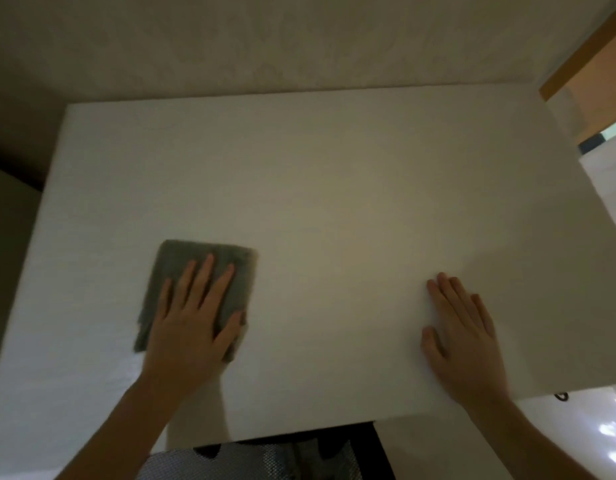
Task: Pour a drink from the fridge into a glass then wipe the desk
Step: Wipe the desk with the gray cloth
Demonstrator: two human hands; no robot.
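Cloth (pixel 199 271): grey, folded to a rough rectangle, lay flat on the desk's left half, nearer the front edge than the back; its edges looked smeared by blur.
Desk (pixel 334 188): white top, filling most of the view, with its back edge against the wall.
Left hand (pixel 190 327): palm down on the cloth's near part, fingers spread wide and straight, thumb hooked over the cloth's right edge; pressing it flat, not gripping it.
Left fingers (pixel 204 275): tips reached about halfway up the cloth, and the far strip showed beyond them.
Right hand (pixel 462 337): palm down on the bare desk, well apart from the cloth, on the right half near the front edge; fingers straight and close together, thumb out to the side, holding nothing.
Forearms: both bare, coming in from the bottom corners.
Wall (pixel 299 39): pale, plain, behind the desk.
Wood frame (pixel 583 50): orange-brown, upper right corner.
Floor (pixel 604 431): glossy and pale, lower right, catching bright reflections.
Under the front edge: a dark gap with something meshed and grey showing; cannot tell what it was.
Light: dim and warm.
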